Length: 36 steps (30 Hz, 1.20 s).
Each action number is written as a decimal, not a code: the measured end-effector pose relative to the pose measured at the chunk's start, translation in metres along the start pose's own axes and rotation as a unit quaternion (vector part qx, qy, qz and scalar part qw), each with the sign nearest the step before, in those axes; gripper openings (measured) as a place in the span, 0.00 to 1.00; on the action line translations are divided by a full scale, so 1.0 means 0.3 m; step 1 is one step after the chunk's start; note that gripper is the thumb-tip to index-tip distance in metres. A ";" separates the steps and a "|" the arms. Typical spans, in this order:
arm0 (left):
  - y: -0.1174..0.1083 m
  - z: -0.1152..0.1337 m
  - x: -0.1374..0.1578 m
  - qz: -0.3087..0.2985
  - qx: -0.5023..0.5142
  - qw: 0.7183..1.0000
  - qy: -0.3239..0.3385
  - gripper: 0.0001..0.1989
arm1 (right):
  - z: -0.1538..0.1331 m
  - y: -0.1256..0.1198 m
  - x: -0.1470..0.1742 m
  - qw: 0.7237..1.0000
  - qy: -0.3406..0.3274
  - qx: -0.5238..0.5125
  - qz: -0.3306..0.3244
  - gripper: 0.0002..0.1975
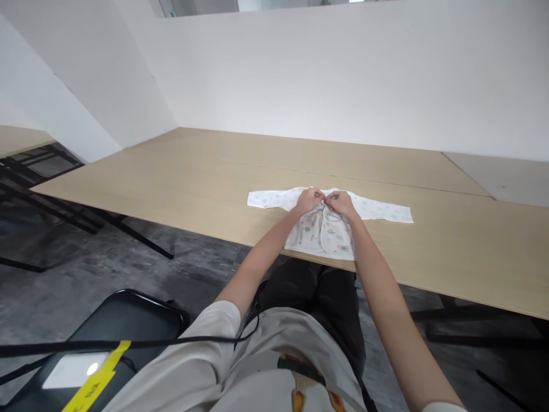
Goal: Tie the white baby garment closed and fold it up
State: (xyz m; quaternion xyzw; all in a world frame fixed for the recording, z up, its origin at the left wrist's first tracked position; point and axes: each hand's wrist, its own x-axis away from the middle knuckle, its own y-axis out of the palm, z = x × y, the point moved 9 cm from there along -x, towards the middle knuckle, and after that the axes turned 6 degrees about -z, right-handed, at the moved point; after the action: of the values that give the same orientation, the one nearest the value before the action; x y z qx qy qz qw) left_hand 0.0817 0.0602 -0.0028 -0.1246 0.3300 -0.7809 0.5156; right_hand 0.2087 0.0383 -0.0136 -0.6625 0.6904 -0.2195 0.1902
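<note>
A small white baby shirt with a scattered print lies on the table, its two long sleeves spread out to either side. Its front opening runs down the middle, and the lower hem reaches close to the table's front edge. At the upper part of that opening, my left hand pinches the fabric with fingertips together. My right hand does the same right beside it, the fingertips of both hands nearly touching. Any fastener between the fingers is too small to make out.
The wooden table runs along a white wall. At lower left stands a black chair with a white device on it. A black cable with a yellow tag crosses beside my left arm.
</note>
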 end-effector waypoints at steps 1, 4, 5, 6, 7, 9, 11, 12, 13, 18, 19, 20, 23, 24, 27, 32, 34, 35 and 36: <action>-0.001 0.001 0.000 0.001 -0.012 1.000 -0.001 0.10 | 0.006 0.000 -0.003 1.000 0.007 -0.010 0.002 0.03; -0.003 0.000 -0.001 0.006 -0.058 0.998 -0.003 0.11 | 0.027 0.005 -0.008 0.999 0.030 -0.045 0.000 0.02; -0.001 -0.002 -0.002 0.005 -0.074 0.997 -0.006 0.11 | 0.033 0.009 -0.009 0.998 0.037 -0.051 -0.003 0.02; 0.001 -0.004 -0.003 0.002 -0.090 0.996 -0.008 0.12 | 0.038 0.013 -0.009 0.998 0.043 -0.052 -0.005 0.03; 0.004 -0.006 -0.003 0.000 -0.105 0.994 -0.009 0.12 | 0.041 0.015 -0.009 0.998 0.048 -0.047 -0.006 0.03; 0.006 -0.001 -0.002 -0.001 -0.141 0.990 -0.005 0.12 | 0.036 0.012 -0.008 0.999 0.048 -0.009 0.004 0.05; 0.001 0.006 0.005 0.003 -0.179 0.984 -0.004 0.13 | 0.014 -0.009 -0.006 0.997 0.031 0.062 0.034 0.06; -0.002 0.007 0.011 0.004 -0.195 0.981 -0.008 0.13 | -0.002 -0.025 -0.003 0.993 0.019 0.099 0.055 0.06; -0.006 0.009 0.019 0.003 -0.208 0.978 -0.014 0.13 | -0.019 -0.042 0.001 0.989 0.008 0.130 0.074 0.06; 0.006 0.040 0.072 -0.038 -0.196 0.980 0.027 0.12 | -0.039 -0.046 0.034 0.989 0.016 0.144 0.000 0.13; 0.015 0.051 0.082 -0.050 -0.180 0.981 0.048 0.12 | -0.032 -0.029 0.046 0.990 0.024 0.132 -0.042 0.16; 0.023 0.059 0.090 -0.061 -0.164 0.982 0.066 0.13 | -0.026 -0.012 0.060 0.989 0.029 0.123 -0.078 0.18; 0.041 0.067 0.099 -0.081 -0.124 0.985 0.091 0.14 | -0.011 0.014 0.093 0.987 0.025 0.103 -0.124 0.19; 0.046 0.067 0.098 -0.087 -0.112 0.985 0.096 0.14 | -0.006 0.017 0.099 0.987 0.022 0.098 -0.127 0.18; 0.053 0.067 0.095 -0.096 -0.074 0.986 0.114 0.13 | 0.011 0.029 0.105 0.988 0.025 0.067 -0.137 0.11; 0.042 0.059 0.090 -0.090 -0.003 0.987 0.132 0.10 | 0.012 0.027 0.111 0.990 0.035 0.016 -0.134 0.06; 0.038 0.053 0.089 -0.090 0.025 0.987 0.127 0.11 | 0.011 0.023 0.115 0.991 0.038 -0.010 -0.131 0.04; 0.037 0.049 0.088 -0.092 0.037 0.987 0.123 0.11 | 0.012 0.020 0.116 0.991 0.039 -0.023 -0.129 0.04; 0.038 0.045 0.086 -0.095 0.046 0.987 0.118 0.11 | 0.013 0.018 0.115 0.990 0.038 -0.035 -0.129 0.04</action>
State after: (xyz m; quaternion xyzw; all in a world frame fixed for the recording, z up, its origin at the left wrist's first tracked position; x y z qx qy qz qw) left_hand 0.0858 0.0292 -0.0037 -0.0383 0.3386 -0.8499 0.4019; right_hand 0.2045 0.0037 -0.0189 -0.7436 0.6132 -0.2425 0.1107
